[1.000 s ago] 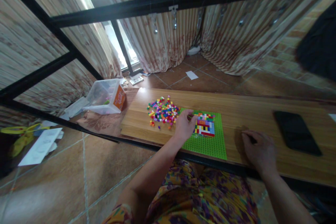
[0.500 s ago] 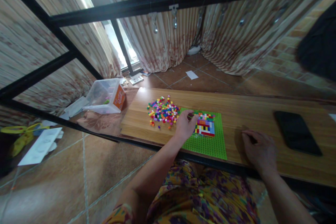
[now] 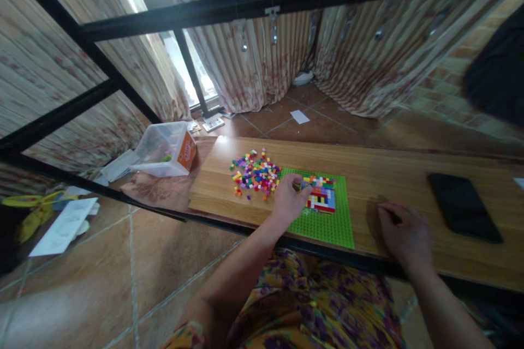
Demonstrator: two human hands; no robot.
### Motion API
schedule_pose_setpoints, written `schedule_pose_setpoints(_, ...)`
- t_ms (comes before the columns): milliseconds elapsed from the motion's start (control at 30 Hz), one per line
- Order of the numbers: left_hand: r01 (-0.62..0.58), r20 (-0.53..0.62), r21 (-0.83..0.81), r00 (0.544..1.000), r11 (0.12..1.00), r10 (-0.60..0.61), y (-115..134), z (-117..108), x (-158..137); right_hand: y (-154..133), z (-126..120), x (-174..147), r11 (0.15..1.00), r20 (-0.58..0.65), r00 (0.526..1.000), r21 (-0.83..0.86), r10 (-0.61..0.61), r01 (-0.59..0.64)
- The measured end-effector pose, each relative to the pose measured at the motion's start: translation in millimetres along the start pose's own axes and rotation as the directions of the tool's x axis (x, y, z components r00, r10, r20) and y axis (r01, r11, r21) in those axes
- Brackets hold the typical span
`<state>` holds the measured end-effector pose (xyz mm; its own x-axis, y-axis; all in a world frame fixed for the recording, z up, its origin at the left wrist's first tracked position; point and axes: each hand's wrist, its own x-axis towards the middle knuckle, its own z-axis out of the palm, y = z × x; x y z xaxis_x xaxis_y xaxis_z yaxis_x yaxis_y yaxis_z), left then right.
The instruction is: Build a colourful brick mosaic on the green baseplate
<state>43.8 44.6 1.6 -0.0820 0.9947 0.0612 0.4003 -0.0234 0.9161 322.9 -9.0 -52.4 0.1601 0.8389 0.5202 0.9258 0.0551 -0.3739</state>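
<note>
A green studded baseplate (image 3: 323,232) lies on the wooden tabletop, with a multicoloured layer of small toy bricks (image 3: 326,200) built on it. My left hand (image 3: 289,199) is over the plate's left part, thumb and forefinger curled together at the left edge of the built bricks. Whatever sits between those fingertips is too small and covered to make out. Left of the plate spreads a heap of loose toy bricks (image 3: 257,174) in many colours. My right hand (image 3: 405,232) rests on the wood right of the plate, fingers curled in, with nothing visible in it.
A black phone (image 3: 464,207) lies on the tabletop (image 3: 380,174) at the right. Beyond the table's left end stands a clear plastic box (image 3: 159,147) with an orange label. Black metal bars (image 3: 213,11) cross in front of the curtains (image 3: 254,65).
My left hand's fingertips have shifted slightly at the edge of the built bricks, the thumb a little lower. My right hand stays in place.
</note>
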Motion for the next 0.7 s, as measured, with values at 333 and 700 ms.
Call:
schedule_pose_setpoints(333,-0.03,0.021,0.213,0.999,0.976,0.026,17,-6,-8,-1,0,0,1.0,0.019,1.0,-0.013,0.021,-0.021)
schedule_pose_setpoints(700,-0.177,0.078,0.281,0.984,0.943,0.161,20,-9,-14,-1,1,0,1.0,-0.009,1.0,-0.014,-0.015,0.015)
